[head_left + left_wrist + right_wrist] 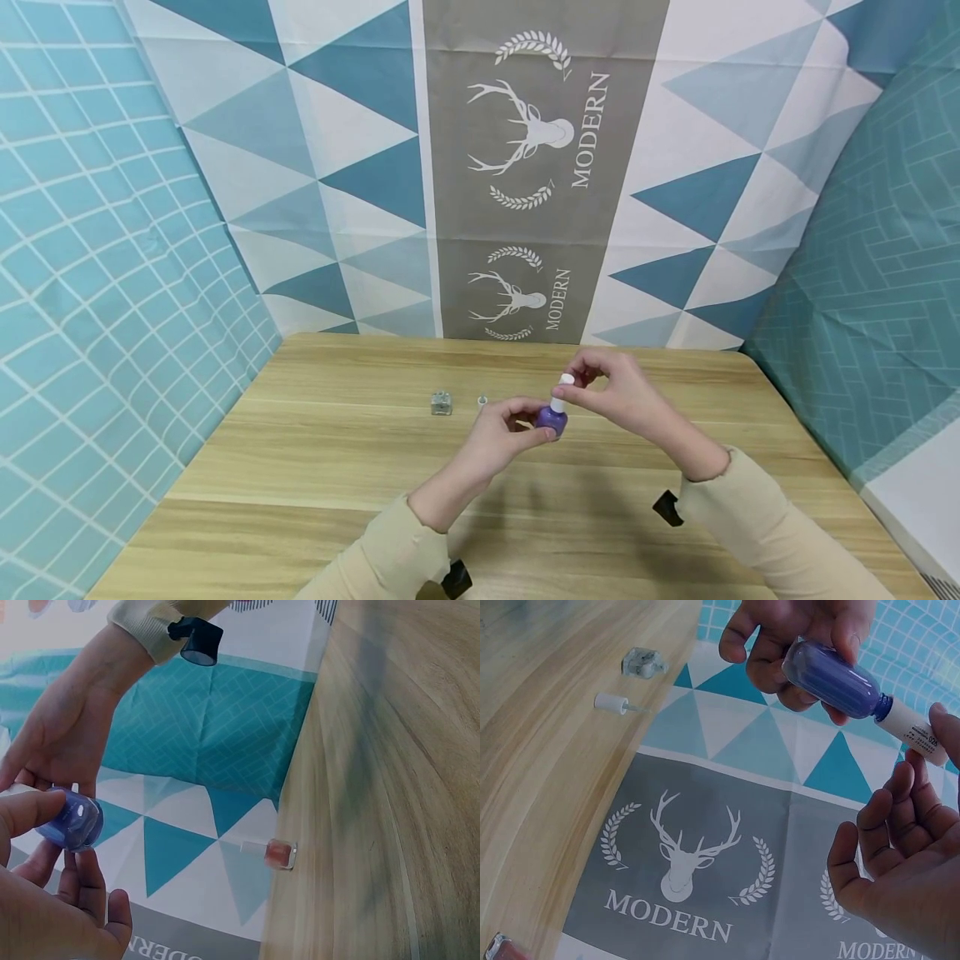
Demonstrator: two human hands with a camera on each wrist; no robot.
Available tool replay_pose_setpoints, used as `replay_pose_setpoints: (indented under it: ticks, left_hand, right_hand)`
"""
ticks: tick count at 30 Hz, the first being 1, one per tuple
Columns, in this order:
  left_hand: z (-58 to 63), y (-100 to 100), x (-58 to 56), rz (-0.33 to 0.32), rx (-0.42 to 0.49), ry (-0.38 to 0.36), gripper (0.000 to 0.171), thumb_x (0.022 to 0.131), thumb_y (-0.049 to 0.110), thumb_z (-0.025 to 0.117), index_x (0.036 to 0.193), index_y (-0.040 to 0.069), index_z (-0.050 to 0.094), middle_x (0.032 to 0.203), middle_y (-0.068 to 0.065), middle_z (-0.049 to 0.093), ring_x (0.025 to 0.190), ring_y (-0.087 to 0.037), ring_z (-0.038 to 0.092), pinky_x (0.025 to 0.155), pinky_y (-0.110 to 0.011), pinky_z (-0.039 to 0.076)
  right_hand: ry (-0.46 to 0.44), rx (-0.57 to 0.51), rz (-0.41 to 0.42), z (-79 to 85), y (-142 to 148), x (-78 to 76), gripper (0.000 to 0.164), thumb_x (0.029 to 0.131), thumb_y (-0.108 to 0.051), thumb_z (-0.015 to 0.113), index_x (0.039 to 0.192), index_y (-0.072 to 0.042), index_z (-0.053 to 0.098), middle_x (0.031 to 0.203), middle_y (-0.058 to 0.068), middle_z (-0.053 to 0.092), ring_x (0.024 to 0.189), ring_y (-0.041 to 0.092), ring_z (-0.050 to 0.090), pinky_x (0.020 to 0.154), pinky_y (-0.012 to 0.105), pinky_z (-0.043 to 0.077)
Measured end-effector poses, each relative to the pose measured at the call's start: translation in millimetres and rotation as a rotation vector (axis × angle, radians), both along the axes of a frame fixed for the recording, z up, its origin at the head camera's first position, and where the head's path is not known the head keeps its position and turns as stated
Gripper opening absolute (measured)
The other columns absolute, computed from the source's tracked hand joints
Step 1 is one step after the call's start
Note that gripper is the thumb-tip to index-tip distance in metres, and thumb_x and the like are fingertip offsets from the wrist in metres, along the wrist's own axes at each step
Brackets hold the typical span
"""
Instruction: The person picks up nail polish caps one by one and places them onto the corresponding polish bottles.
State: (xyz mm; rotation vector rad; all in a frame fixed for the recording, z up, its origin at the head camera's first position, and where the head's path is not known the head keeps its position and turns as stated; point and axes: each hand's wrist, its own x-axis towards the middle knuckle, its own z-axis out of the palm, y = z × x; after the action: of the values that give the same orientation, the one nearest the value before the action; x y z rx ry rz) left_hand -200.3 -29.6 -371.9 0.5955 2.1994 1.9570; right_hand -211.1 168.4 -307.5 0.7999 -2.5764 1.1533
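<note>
My left hand (501, 440) holds a small purple nail polish bottle (552, 422) between thumb and fingers, above the wooden table. With thumb and fingertips my right hand (617, 392) pinches its long white cap (558, 404). The right wrist view shows the cap in line with the bottle, a bit of blue neck (883, 706) showing between them. Beyond the left hand, a clear glass bottle (441, 403) without a cap stands on the table. Beside it is a separate white cap with a brush (612, 703).
A small bottle with reddish contents (280, 854) stands on the wooden table (315, 467), seen in both wrist views. Patterned cloths (360, 167) hang behind the table and at both sides. A white surface (918, 492) borders the right edge.
</note>
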Motion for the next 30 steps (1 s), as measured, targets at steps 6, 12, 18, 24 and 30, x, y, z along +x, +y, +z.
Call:
replay_pose_setpoints:
  ticks: [6,12,18,24,30]
  left_hand:
    - [0.7,0,0.0,0.008,0.000,-0.016,0.032,0.082,0.013,0.073,0.113,0.007,0.067,0.098,-0.006,0.063,0.086,-0.019,0.057,0.073,-0.027,0.048]
    - [2.7,0,0.9,0.006,-0.003,-0.007,0.031,0.082,0.013,0.072,0.112,0.006,0.067,0.099,-0.009,0.065,0.087,-0.021,0.057,0.072,-0.026,0.049]
    - [1.9,1,0.3,-0.010,0.000,0.002,0.030,0.083,0.010,0.072,0.112,0.005,0.067,0.099,-0.009,0.066,0.084,-0.016,0.057,0.070,-0.026,0.049]
    - [2.5,1,0.9,-0.010,0.000,-0.002,0.031,0.083,0.011,0.072,0.112,0.005,0.067,0.099,-0.010,0.066,0.084,-0.015,0.057,0.071,-0.025,0.049]
    - [2.7,1,1.1,-0.009,0.005,-0.011,0.030,0.083,0.012,0.072,0.112,0.005,0.067,0.099,-0.009,0.065,0.087,-0.020,0.058,0.073,-0.027,0.049]
  right_hand:
    - [-0.035,-0.042,0.072,-4.6,3,-1.0,0.020,0.090,-0.019,0.064,0.108,-0.010,0.067,0.095,0.000,0.065,0.081,0.014,0.056,0.072,0.027,0.048]
    - [-0.100,-0.154,0.240,-11.1,8,-5.2,0.030,0.095,-0.010,0.054,0.125,-0.009,0.059,0.116,0.006,0.059,0.095,0.017,0.057,0.081,0.028,0.050]
    - [-0.123,-0.195,0.343,-15.3,9,-8.9,0.030,0.095,-0.004,0.052,0.123,-0.007,0.060,0.113,0.008,0.056,0.095,0.018,0.056,0.083,0.030,0.050]
    - [-0.109,-0.163,0.293,-17.6,10,-9.8,0.023,0.094,-0.006,0.055,0.114,-0.011,0.065,0.108,0.005,0.058,0.093,0.017,0.057,0.080,0.029,0.050]
    - [-0.089,-0.173,0.283,-18.5,11,-10.6,0.021,0.092,-0.005,0.059,0.111,-0.010,0.066,0.104,0.005,0.059,0.091,0.017,0.058,0.081,0.028,0.049]
